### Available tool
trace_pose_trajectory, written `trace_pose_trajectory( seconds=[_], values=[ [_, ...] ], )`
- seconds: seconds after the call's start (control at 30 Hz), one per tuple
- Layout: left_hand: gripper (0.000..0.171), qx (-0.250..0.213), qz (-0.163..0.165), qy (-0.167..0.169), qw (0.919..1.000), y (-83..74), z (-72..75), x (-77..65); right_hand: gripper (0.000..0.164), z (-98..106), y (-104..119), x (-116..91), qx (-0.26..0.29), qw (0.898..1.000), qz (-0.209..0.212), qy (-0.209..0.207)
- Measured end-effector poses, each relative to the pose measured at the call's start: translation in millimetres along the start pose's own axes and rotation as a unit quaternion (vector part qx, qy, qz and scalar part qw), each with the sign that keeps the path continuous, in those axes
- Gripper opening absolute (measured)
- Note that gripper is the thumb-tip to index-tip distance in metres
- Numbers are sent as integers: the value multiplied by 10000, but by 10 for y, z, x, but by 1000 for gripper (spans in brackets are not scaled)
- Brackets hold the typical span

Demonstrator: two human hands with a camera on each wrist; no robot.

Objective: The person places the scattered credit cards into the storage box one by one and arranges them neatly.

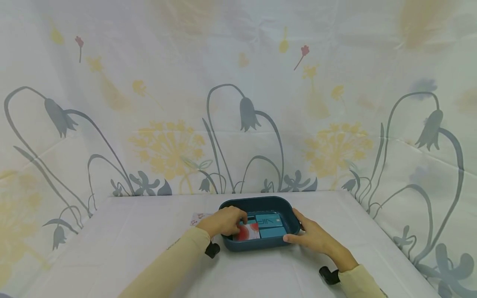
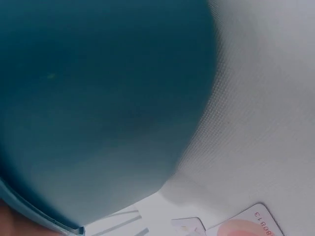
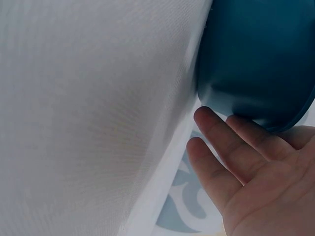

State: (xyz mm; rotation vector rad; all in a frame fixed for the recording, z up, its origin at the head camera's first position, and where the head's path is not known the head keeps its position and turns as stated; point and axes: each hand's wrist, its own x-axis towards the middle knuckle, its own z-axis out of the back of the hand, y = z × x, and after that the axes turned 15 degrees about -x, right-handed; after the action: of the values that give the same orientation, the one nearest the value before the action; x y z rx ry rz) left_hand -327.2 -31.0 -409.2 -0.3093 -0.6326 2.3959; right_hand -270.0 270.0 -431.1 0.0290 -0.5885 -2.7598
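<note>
A dark teal plastic bin stands on the table in the head view. Reaching over its left rim, my left hand has its fingers curled down at the left edge of a red-and-white card and pinches it. Blue cards lie on the bin's floor beside it. My right hand rests against the bin's right end, thumb at the front corner. In the right wrist view its fingers extend nearly straight, spread beside the bin wall. Only a sliver of the left hand shows in the left wrist view.
Left of the bin, partly behind my left hand, a pale card with red marks lies on the white tablecloth. The left wrist view shows a card with printed digits there. A flower-patterned curtain hangs behind the table.
</note>
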Motion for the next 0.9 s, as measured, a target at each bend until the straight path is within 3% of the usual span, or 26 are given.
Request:
trace_pose_trajectory(
  seconds=[0.23,0.9],
  values=[
    [26,-31,219,154,9996,-31,-9,-2,101,7,-3,0,26,10000,-20,29],
    [22,66,86,350,9993,-40,-22,24,103,-11,-3,-3,23,9998,-172,21]
  ],
)
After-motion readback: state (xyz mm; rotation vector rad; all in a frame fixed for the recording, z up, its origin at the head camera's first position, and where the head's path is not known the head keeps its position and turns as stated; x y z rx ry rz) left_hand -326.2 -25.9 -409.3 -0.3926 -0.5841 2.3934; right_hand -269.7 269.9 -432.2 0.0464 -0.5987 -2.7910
